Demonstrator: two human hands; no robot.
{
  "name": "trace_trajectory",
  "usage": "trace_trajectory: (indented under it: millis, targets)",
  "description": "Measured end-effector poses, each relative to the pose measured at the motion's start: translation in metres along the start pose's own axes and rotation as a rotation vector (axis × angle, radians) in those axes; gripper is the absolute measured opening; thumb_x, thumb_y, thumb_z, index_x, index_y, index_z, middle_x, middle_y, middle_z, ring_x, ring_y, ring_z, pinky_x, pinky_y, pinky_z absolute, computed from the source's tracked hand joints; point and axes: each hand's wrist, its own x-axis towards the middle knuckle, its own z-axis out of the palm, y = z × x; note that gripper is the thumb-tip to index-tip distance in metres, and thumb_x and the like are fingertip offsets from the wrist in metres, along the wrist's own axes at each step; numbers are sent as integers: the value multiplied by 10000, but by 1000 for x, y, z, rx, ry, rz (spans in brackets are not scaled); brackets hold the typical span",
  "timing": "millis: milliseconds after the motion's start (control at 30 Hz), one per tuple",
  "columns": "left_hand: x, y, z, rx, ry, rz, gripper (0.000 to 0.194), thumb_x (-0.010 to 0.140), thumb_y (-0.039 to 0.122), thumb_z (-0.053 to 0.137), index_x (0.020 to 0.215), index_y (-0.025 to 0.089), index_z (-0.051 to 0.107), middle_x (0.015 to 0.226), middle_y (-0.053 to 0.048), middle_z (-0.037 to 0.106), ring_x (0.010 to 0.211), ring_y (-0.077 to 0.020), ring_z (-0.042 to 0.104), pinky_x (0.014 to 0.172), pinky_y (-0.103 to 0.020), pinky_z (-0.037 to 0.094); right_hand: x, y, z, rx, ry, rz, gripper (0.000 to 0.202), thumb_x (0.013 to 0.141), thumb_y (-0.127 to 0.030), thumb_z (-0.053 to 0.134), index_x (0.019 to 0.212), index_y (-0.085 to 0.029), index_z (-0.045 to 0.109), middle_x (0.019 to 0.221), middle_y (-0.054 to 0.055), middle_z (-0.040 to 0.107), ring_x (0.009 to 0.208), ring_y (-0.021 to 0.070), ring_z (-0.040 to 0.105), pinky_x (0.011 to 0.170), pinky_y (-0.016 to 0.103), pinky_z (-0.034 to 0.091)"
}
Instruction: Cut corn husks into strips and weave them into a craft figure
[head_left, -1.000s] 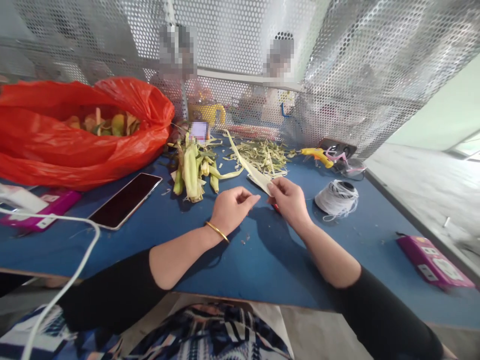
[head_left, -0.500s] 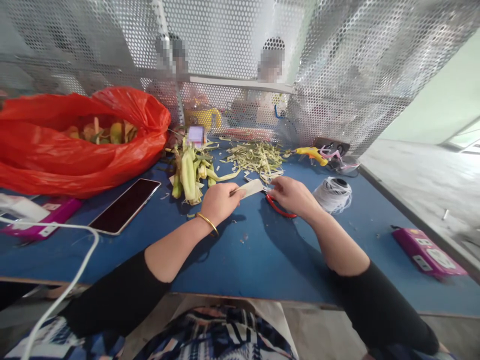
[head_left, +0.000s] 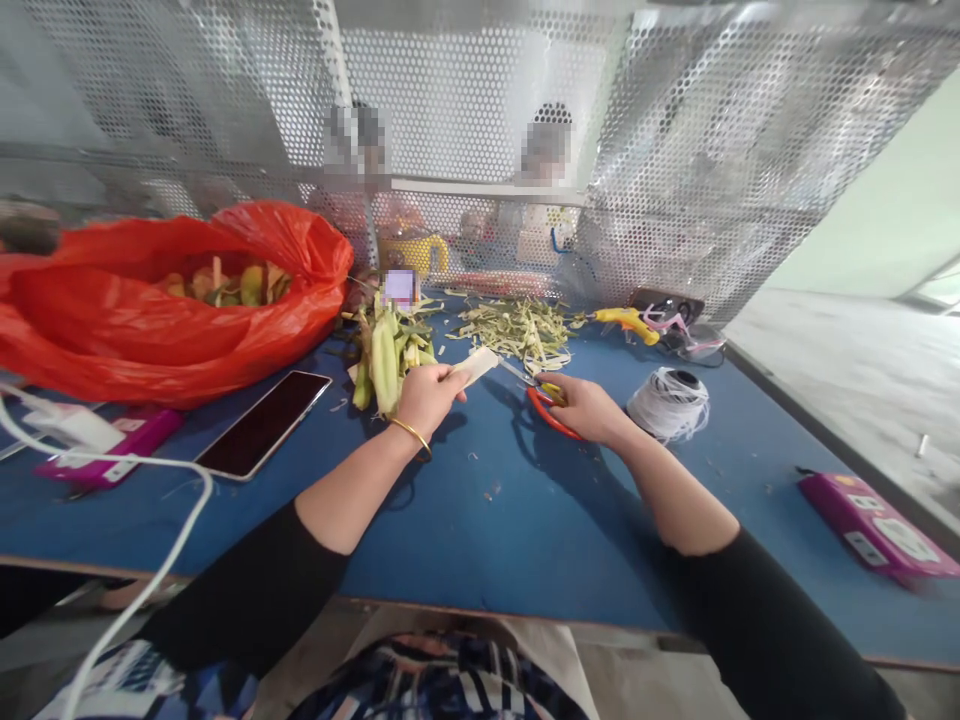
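My left hand (head_left: 429, 402) pinches a pale flat strip of husk (head_left: 477, 366) that points up and to the right. Red-handled scissors (head_left: 553, 414) are in my right hand (head_left: 589, 405), their blades reaching left to the strip's far end. Just behind my left hand lies a bunch of green husks (head_left: 385, 355). A pile of thin cut shreds (head_left: 521, 330) is spread on the blue table (head_left: 495, 540) beyond the scissors.
Left: a red plastic bag (head_left: 180, 350) holding husks, a phone (head_left: 266, 425), a purple power strip (head_left: 112, 455) and a white cable. Right: a white string spool (head_left: 669, 405), a yellow glue gun (head_left: 628, 322), glasses and another purple power strip (head_left: 877, 525). People sit behind the perforated screen (head_left: 480, 110).
The strip and my left hand have shifted slightly left. My right hand now grips the scissors by the handles, with the blades extended toward the strip. The view has tilted slightly.
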Motion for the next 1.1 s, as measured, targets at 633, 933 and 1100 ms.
trace_trajectory:
  millis: [633, 933, 1100]
  targets:
    - [4, 8, -3, -194, 11, -110, 304, 729, 298, 619, 462, 172, 549, 423, 31, 487, 381, -70, 332, 417, -221, 211, -15, -29, -5, 661, -122, -15, 581, 602, -594, 717, 972, -158, 612, 527, -100, 393, 466, 82, 367, 473, 246, 289]
    - [6, 6, -1, -191, -24, -118, 285, 728, 300, 641, 484, 169, 573, 434, 39, 494, 385, -66, 343, 421, -211, 230, -15, -29, -3, 667, -145, -10, 630, 613, -597, 714, 1035, -134, 645, 515, -90, 424, 454, 79, 359, 458, 239, 283]
    - [6, 5, -2, -190, -31, -126, 283, 729, 279, 634, 479, 162, 574, 432, 34, 488, 383, -60, 329, 423, -205, 222, -14, -29, -2, 676, -123, -11, 597, 582, -593, 736, 953, -131, 660, 532, -77, 448, 468, 72, 355, 456, 228, 259]
